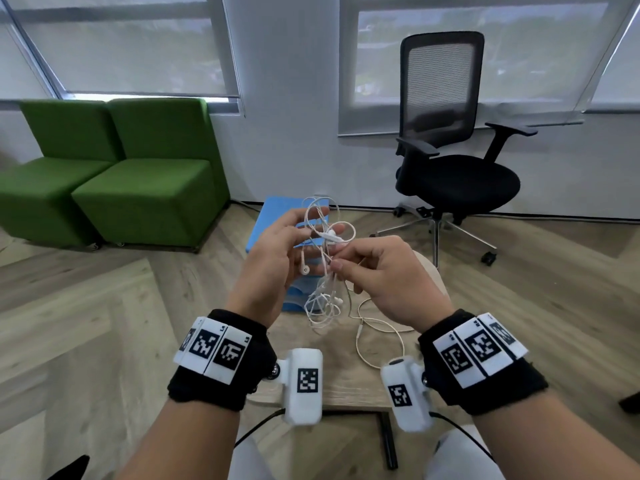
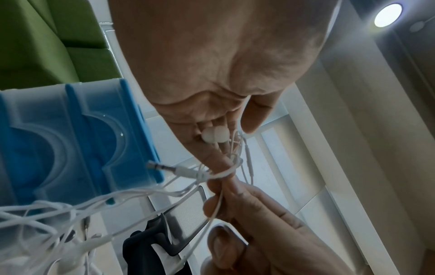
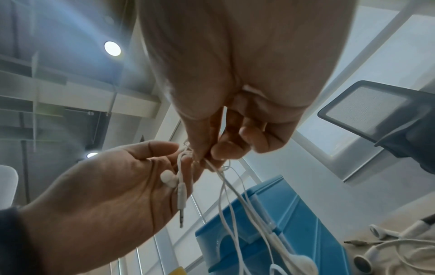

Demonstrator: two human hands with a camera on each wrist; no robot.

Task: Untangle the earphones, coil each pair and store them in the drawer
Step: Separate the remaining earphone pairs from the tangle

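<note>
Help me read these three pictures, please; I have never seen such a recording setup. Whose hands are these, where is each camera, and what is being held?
No machine here: a person works bare-handed, with black bands carrying printed markers and a small white camera on each wrist. The wide picture comes from a camera on the head, looking down. The other two look along each hand from the wrists.

The left hand has white earphone cables draped over its fingers, with earbuds against its palm. The right hand pinches the same tangle, which hangs down from it. Below stand a small wooden table, a blue drawer unit and another earphone cable lying loose on the table.
</note>
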